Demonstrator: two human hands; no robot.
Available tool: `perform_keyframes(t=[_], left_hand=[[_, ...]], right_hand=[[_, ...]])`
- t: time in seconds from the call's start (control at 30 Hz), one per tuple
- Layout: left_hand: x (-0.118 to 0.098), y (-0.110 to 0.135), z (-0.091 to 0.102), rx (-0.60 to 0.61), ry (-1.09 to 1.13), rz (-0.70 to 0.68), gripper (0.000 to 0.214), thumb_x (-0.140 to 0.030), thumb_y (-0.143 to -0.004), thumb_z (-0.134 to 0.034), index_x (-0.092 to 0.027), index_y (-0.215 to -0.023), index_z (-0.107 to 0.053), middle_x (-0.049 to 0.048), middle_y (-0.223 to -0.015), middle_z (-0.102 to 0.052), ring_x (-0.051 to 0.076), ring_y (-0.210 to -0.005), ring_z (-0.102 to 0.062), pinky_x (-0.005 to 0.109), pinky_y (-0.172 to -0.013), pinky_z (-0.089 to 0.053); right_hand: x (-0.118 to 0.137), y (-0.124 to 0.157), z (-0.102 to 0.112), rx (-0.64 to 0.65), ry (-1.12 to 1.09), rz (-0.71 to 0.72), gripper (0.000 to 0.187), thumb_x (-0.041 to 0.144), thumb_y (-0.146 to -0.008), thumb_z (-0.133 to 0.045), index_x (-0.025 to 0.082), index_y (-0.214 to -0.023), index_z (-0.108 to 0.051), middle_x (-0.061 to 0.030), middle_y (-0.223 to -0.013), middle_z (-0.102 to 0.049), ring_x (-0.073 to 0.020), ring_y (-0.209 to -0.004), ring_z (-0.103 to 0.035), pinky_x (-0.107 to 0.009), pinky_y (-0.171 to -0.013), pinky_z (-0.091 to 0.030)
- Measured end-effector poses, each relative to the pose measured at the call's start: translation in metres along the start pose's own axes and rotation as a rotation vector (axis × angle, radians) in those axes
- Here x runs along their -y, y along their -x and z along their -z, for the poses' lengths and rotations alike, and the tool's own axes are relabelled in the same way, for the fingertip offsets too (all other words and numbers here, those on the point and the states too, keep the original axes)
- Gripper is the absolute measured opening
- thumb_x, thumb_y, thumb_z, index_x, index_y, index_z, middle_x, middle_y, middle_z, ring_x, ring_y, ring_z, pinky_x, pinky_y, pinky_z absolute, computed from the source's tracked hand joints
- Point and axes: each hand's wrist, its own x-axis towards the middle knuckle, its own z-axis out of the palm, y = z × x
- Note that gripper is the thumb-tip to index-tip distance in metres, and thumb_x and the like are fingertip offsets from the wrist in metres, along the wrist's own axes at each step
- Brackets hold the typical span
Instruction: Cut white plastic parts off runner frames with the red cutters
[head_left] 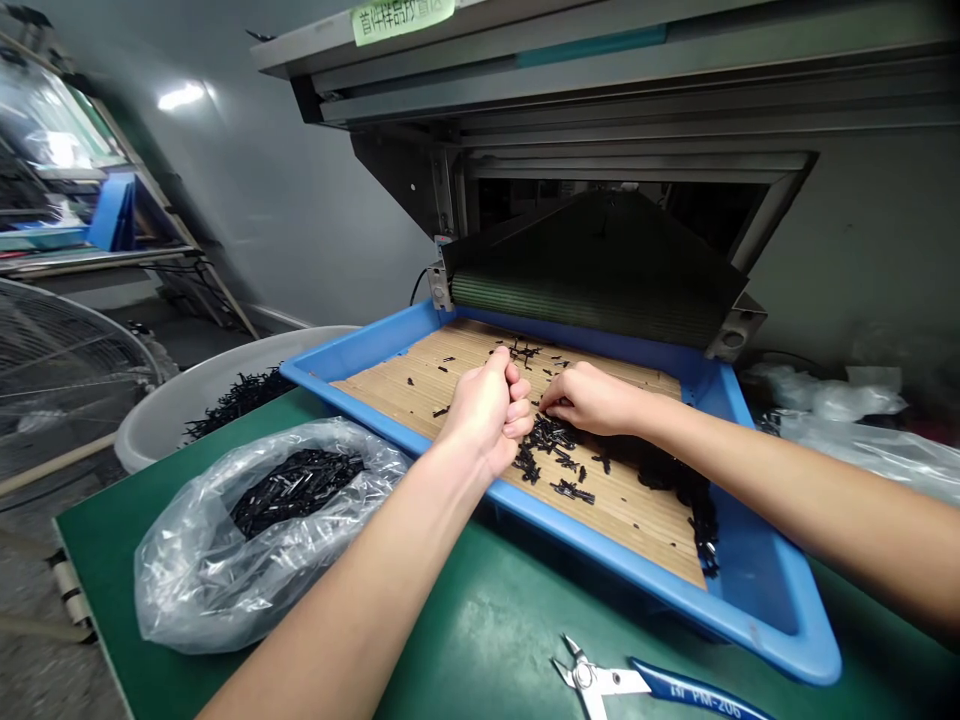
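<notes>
Over the blue plastic tray (pixel 720 590) on the green surface (pixel 480 640), the left hand (pixel 487 412) is clenched in a fist, contents hidden; the right hand (pixel 592 398) is pinched at small black plastic parts (pixel 551 435) scattered on a slatted bamboo mat (pixel 607 520), hold on any part undeterminable. A clear plastic bag (pixel 255 540) of similar parts lies beside the tray, blue-handled side cutters (pixel 622 682) near its front rim

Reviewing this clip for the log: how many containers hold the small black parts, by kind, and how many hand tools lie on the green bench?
blue tray: 1
clear plastic bag: 1
grey tub: 1
side cutters: 1
Total: 4
</notes>
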Motion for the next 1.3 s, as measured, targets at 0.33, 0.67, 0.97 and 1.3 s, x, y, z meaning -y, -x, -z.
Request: perform_keyframes(t=[0.33,0.67,0.97,1.3], left_hand=[[0.001,0.000,0.001,0.009,0.007,-0.013,0.030,-0.032,-0.098,-0.049,-0.019,-0.071,-0.040,-0.0067,-0.054,-0.037,0.003,-0.035,-0.024,0.015,-0.033,-0.013],[0.000,0.000,0.001,0.010,-0.001,-0.028,0.031,-0.034,-0.099,-0.047,-0.019,-0.071,-0.041,-0.0063,-0.054,-0.038,0.004,-0.035,-0.025,0.015,-0.033,-0.013],[0.005,-0.005,0.000,0.002,0.017,0.015,0.024,-0.026,-0.095,-0.046,-0.018,-0.073,-0.044,-0.0039,-0.058,-0.043,0.003,-0.034,-0.028,0.014,-0.032,-0.014],[0.001,-0.006,-0.001,0.079,0.089,0.070,0.016,-0.023,-0.093,-0.044,-0.018,-0.078,-0.049,-0.0052,-0.057,-0.040,0.005,-0.034,-0.033,0.013,-0.029,-0.015]], right_hand=[[0.000,0.003,0.008,0.053,0.015,0.037,0.026,0.010,-0.084,-0.060,0.021,-0.102,-0.075,-0.0024,-0.098,-0.074,-0.0174,-0.086,-0.065,-0.025,-0.079,-0.044],[0.005,0.005,0.011,0.004,0.045,0.003,0.013,0.012,-0.080,-0.059,0.018,-0.078,-0.071,-0.0005,-0.067,-0.065,-0.0129,-0.059,-0.052,-0.026,-0.062,-0.038],[0.053,0.015,0.028,-0.727,-0.188,0.122,0.019,0.028,-0.095,-0.054,0.018,-0.098,-0.070,-0.0052,-0.089,-0.066,-0.0148,-0.072,-0.057,-0.027,-0.068,-0.045],[0.058,0.011,0.021,-0.619,-0.130,0.250,0.025,0.019,-0.098,-0.046,0.018,-0.106,-0.069,-0.0091,-0.107,-0.056,-0.0177,-0.092,-0.056,-0.030,-0.080,-0.046]])
